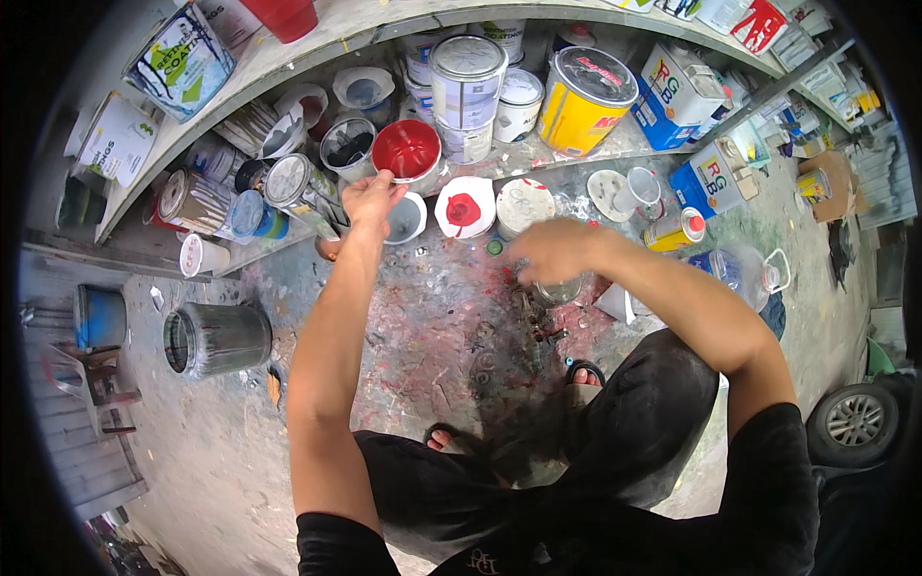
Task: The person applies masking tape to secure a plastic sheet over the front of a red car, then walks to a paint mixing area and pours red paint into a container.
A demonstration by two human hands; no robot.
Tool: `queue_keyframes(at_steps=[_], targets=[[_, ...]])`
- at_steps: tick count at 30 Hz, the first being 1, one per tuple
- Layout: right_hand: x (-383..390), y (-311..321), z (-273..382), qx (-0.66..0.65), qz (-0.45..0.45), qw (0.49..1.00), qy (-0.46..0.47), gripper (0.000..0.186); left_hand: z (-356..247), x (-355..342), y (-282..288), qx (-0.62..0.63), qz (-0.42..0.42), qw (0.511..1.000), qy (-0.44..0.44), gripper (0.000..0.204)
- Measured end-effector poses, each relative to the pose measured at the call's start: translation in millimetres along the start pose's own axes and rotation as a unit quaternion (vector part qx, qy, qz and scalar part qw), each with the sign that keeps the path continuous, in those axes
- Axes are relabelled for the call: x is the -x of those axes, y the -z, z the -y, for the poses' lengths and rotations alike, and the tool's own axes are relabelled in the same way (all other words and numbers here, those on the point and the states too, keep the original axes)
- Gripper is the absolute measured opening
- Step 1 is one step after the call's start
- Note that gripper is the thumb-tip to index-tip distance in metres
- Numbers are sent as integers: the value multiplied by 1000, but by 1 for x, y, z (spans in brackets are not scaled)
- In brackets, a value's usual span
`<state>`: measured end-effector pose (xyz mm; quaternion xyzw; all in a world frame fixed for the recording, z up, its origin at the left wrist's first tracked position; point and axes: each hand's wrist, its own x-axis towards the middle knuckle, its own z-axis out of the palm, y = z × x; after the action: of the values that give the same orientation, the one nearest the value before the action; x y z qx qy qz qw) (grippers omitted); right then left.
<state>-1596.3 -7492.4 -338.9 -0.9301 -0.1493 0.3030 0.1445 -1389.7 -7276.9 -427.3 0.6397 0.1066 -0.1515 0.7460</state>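
Note:
My left hand (373,204) reaches up to the shelf, its fingers pinched at the near rim of a red-coated paint cup (405,152). Below that wrist, a grey-lined cup (407,219) stands on the floor. My right hand (557,252) is smeared by motion, so its fingers and anything in them are unclear. It hovers over a round clear container (559,291) and the spray gun (545,333) on the floor. Close by are a white tub with a lid (524,206) and a white paper piece with a red paint blot (465,208).
Paint cans crowd the low shelf, among them a yellow can (588,101) and a stacked white can (469,82). To the right stand a blue-white rectangular tin (713,179), a yellow bottle (675,229) and a clear jug (735,272). A metal bucket (230,339) lies at left.

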Motion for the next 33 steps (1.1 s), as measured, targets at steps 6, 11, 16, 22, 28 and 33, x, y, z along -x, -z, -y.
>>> queue_keyframes(at_steps=[6, 11, 16, 22, 28, 33], targets=[[-109, -3, -81, 36, -138, 977, -156, 37, -65, 59, 8, 19, 57, 998, -35, 21], [-161, -20, -100, -12, -236, 959, -160, 38, -134, 140, 59, -61, 73, 995, -41, 21], [-178, -17, -109, -73, -253, 948, -176, 24, -147, 199, 119, -120, 21, 992, -23, 18], [-160, 18, -112, -140, -247, 950, -126, 24, -132, 239, 124, -61, -47, 997, -32, 7], [-156, 39, -105, -193, -217, 952, -102, 22, -114, 251, 121, 3, -54, 997, -57, 9], [-144, 57, -77, -138, -225, 963, -55, 23, -103, 245, 127, 10, -54, 996, -68, 9]])
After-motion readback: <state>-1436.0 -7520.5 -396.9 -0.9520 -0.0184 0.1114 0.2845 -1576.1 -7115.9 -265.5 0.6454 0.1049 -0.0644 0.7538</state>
